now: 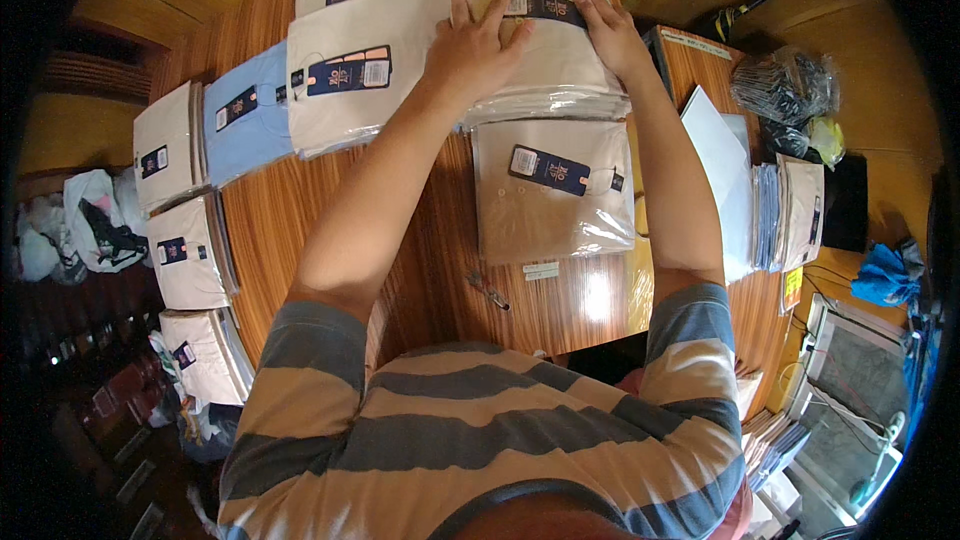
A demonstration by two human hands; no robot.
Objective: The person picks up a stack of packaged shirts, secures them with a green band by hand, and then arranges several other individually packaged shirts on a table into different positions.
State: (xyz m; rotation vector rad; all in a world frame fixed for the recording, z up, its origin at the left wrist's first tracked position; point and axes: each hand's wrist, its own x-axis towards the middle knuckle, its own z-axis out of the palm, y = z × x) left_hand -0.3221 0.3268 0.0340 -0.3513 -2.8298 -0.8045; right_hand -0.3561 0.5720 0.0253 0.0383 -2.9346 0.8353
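Both my arms reach to the far side of the table, over a stack of folded cream garments in clear plastic bags (pixel 560 65). My left hand (pixel 480 45) lies on the top bag with its fingers spread, left of the navy tag (pixel 545 8). My right hand (pixel 612 32) rests at the stack's far right corner, fingers stretched over the bag's edge. Neither hand is closed around anything. Nearer to me lies a bagged beige garment (pixel 555 205) with a navy hang tag (pixel 549 170).
More bagged garments, cream (pixel 350 75) and light blue (pixel 248 105), stand left of the stack. Several cream piles (pixel 190 250) line the left edge of the wooden table (pixel 330 210). A small metal tool (pixel 488 292) lies near me. White sheets (pixel 715 160) and another garment pile (pixel 800 210) are at right.
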